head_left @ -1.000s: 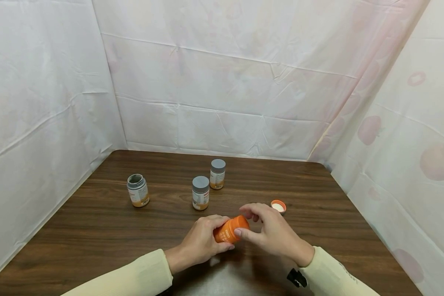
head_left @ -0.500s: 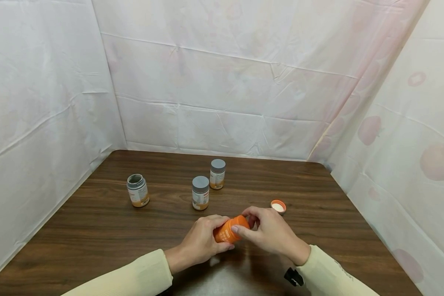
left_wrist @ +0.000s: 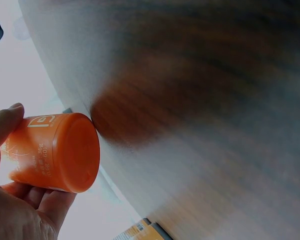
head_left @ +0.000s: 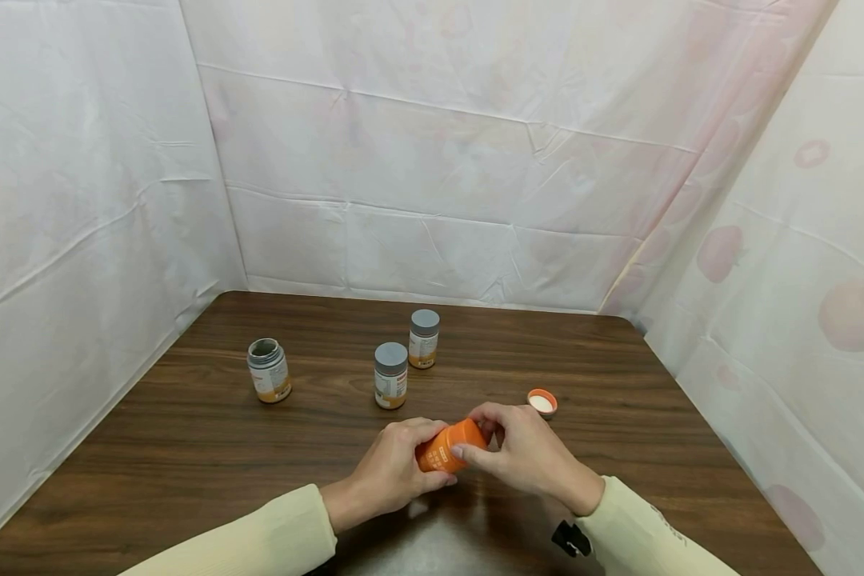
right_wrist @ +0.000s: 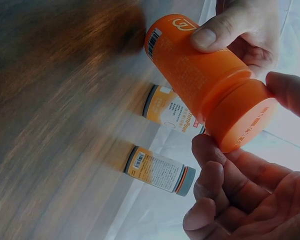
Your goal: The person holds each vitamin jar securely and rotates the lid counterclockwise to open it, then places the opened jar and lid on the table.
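Orange plastic makes up the bottle point(head_left: 438, 458), which is held tilted over the near part of the table point(head_left: 187, 456), its cap point(head_left: 470, 435) pointing right and slightly far. The left hand point(head_left: 396, 464) grips the body, thumb on the near side and fingers on the far side, probably to keep it from turning. The right hand point(head_left: 529, 456) pinches the cap between thumb and fingers, with fingers bent under its edge; this looks like a grip for twisting. The slant seems chosen so that each hand meets its own end without the wrists crossing. Whether the bottle's base touches the wood I cannot tell.

Just beyond the right hand, a lid point(head_left: 542, 402) lies inside up, white liner and orange rim showing. It likely belongs to the open jar point(head_left: 268, 372) at the left, whose grey threaded neck is bare (what is inside is too dark to make out). Between them, the nearer jar point(head_left: 391, 376) and the farther jar point(head_left: 424, 339) stand upright, apart, with grey tops on. All three jars sit farther off than the bottle, which perhaps leaves elbow room for both hands.
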### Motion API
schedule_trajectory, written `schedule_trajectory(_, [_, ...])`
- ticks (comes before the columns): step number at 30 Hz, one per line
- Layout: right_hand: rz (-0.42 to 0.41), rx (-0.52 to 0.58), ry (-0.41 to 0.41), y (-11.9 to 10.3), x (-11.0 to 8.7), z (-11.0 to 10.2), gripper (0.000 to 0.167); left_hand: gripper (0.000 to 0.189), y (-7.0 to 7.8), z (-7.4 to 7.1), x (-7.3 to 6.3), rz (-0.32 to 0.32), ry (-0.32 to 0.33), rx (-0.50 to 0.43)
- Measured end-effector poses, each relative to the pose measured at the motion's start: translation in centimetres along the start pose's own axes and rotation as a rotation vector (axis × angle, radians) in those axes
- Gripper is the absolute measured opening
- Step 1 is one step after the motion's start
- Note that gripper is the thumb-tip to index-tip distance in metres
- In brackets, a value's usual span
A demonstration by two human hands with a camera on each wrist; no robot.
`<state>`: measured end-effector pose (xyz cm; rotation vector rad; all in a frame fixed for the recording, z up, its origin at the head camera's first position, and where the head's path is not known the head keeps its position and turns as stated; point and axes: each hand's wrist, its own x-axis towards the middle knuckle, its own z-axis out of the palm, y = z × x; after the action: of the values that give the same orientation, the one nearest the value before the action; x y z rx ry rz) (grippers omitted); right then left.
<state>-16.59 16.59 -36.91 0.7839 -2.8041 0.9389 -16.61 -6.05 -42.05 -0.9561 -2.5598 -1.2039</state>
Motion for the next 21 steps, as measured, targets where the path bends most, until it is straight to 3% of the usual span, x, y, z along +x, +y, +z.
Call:
schedule_trajectory(14, [-0.126,0.019,0.018,0.32,-0.31,-0.34,0.04,0.049,-0.11,0.01,-0.04,-0.008,0.005,0.006])
schedule_trajectory(21, [-0.101,0.037,0.041,0.37,-0.53,-0.55,0.044,0.049,-0.12,-0.04,-0.06,-0.011,0.012,-0.004])
